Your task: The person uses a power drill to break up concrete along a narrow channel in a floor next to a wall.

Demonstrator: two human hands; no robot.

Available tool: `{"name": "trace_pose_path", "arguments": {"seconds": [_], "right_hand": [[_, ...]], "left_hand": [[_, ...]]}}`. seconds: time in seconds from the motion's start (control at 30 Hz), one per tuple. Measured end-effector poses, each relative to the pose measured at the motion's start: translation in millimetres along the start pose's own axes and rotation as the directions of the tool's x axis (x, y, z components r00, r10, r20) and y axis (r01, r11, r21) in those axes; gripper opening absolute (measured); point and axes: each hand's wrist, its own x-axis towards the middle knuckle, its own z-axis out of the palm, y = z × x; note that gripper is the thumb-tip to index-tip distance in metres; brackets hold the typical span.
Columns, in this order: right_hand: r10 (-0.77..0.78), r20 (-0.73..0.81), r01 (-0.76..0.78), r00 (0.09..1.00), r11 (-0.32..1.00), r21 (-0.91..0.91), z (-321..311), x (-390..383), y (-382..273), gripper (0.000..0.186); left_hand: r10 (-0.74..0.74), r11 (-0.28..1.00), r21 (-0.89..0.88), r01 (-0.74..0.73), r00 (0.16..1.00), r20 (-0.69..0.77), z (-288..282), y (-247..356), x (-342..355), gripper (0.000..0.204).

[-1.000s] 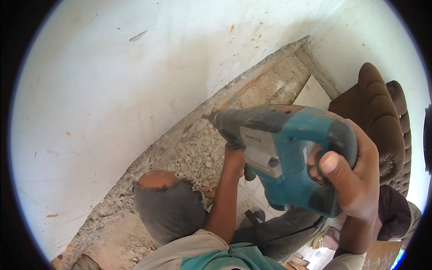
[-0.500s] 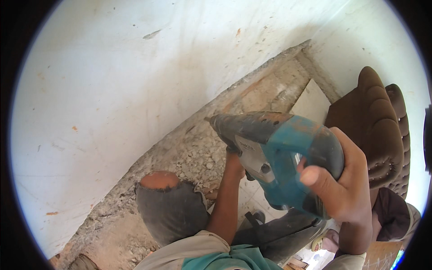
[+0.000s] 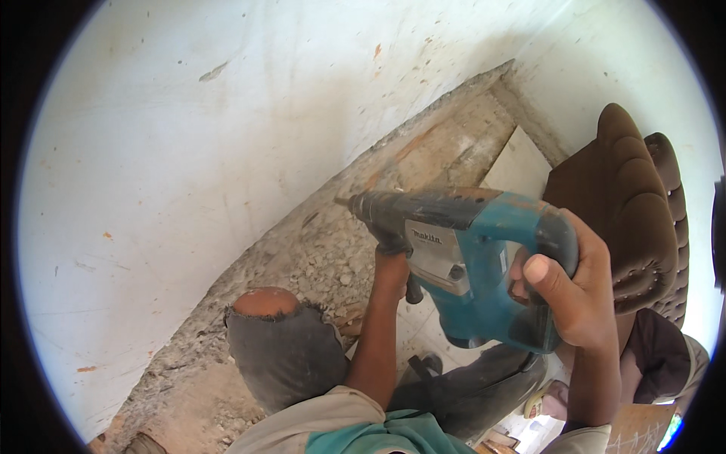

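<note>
A teal and black rotary hammer (image 3: 473, 291) lies level across the middle of the view, a grey metal plate on its side. My right hand (image 3: 578, 291) wraps the rear handle, its thumb lying along the outside. Beneath the front end, my left hand (image 3: 391, 276) is closed on the side handle; its fingers are partly hidden by the tool. The short dark bit (image 3: 342, 201) points left at the foot of the white wall (image 3: 189, 151). Whether its tip touches the wall, I cannot tell.
Broken rubble (image 3: 325, 265) lies along the wall's base. A pale tile (image 3: 518, 163) lies near the corner, beside a brown tufted sofa (image 3: 624, 204) on the right. My bent knee (image 3: 265, 303) is left of the tool. Another person's leg (image 3: 654, 356) shows lower right.
The rotary hammer has rolled slightly, so more of its side plate shows. Its bit has shifted a little left. Both hands keep hold, and the view has shifted slightly.
</note>
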Motion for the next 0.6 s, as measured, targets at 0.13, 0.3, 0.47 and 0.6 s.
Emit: {"name": "trace_pose_path", "arguments": {"seconds": [0.13, 0.3, 0.47, 0.6], "right_hand": [[-0.015, -0.008, 0.015, 1.0, 0.999, 0.031, -10, -1, 8, 0.049], [-0.006, -0.012, 0.007, 1.0, 0.999, 0.051, -8, 5, 11, 0.048], [-0.011, 0.064, 0.018, 0.998, 0.995, -0.101, -6, 14, 13, 0.044], [-0.009, 0.03, 0.008, 1.0, 1.0, 0.011, -5, 19, 18, 0.041]], "left_hand": [[0.028, 0.999, -0.026, -0.029, 0.999, -0.03, 4, -14, 5, 0.038], [0.078, 0.985, -0.151, -0.079, 0.997, -0.015, 6, -23, 10, 0.039], [0.026, 0.991, -0.13, -0.023, 0.999, 0.023, -7, -18, 13, 0.034], [0.043, 0.989, -0.141, -0.044, 0.999, -0.015, -5, -18, 13, 0.034]]}}
